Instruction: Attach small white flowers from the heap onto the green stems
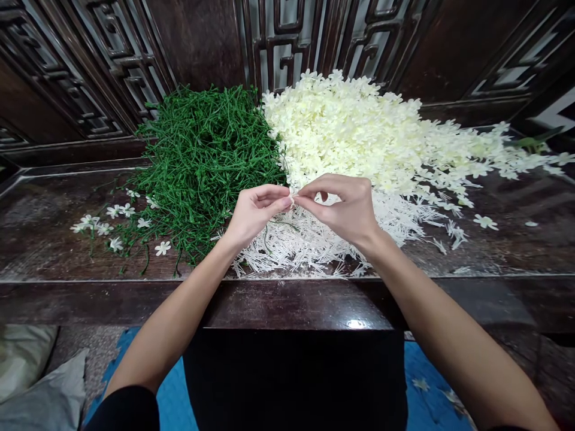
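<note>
Pinching one tiny white flower [291, 199] between both hands [256, 209] [348, 206], fingertips meeting just in front of the cream petal pile [359, 131]

Both forearms bare, angled inward. Left hand [254, 212] and right hand [347, 206] meet fingertip to fingertip, thumbs and forefingers pinched, other fingers loosely curled behind the pinch.
</note>
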`<move>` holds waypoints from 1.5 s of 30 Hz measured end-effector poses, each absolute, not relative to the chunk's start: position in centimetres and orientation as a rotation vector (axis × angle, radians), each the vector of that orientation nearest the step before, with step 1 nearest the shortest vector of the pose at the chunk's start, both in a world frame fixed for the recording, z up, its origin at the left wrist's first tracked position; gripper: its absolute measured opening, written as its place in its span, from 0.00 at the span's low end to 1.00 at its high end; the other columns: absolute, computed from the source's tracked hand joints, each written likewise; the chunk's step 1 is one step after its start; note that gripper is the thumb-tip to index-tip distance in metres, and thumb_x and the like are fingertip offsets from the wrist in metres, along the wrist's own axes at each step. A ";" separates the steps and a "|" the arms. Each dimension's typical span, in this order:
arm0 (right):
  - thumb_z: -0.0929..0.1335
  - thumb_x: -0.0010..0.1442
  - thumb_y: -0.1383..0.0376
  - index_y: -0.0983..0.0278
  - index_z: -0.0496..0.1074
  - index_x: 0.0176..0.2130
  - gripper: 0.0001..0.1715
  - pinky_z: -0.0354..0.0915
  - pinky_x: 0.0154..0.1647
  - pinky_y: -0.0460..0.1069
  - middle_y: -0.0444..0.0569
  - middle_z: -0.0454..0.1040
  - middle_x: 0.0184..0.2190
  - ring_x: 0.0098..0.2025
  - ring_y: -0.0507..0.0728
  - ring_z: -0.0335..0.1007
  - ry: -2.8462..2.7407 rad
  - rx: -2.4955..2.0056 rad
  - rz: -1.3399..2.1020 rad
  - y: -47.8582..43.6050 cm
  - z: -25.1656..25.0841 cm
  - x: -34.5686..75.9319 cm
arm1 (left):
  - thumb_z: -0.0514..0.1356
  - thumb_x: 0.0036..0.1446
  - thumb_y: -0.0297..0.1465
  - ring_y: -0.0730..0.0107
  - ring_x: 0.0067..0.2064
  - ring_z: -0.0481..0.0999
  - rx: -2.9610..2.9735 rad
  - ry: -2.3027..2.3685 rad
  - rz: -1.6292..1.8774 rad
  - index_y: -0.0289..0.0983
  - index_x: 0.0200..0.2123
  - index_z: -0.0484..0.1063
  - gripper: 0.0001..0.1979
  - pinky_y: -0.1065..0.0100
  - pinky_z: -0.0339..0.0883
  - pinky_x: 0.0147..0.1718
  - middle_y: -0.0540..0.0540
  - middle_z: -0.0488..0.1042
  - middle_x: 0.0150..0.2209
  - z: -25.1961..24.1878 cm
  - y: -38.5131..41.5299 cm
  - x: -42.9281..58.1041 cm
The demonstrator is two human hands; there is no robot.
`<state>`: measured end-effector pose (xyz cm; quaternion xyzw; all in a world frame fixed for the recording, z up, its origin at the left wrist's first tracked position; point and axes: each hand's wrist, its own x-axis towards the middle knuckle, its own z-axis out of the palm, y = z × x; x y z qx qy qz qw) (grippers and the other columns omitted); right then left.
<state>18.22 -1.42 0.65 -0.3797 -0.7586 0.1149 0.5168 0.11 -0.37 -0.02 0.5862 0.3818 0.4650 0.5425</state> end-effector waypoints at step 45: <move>0.80 0.45 0.60 0.62 0.81 0.30 0.11 0.79 0.40 0.54 0.48 0.82 0.30 0.32 0.57 0.80 -1.397 -0.901 1.008 -2.1 0.7 16.7 | 0.63 0.56 0.28 0.72 0.34 0.75 1.955 0.996 1.394 0.36 0.30 0.77 0.03 0.71 0.69 0.32 0.47 0.78 0.32 -0.2 -0.6 0.3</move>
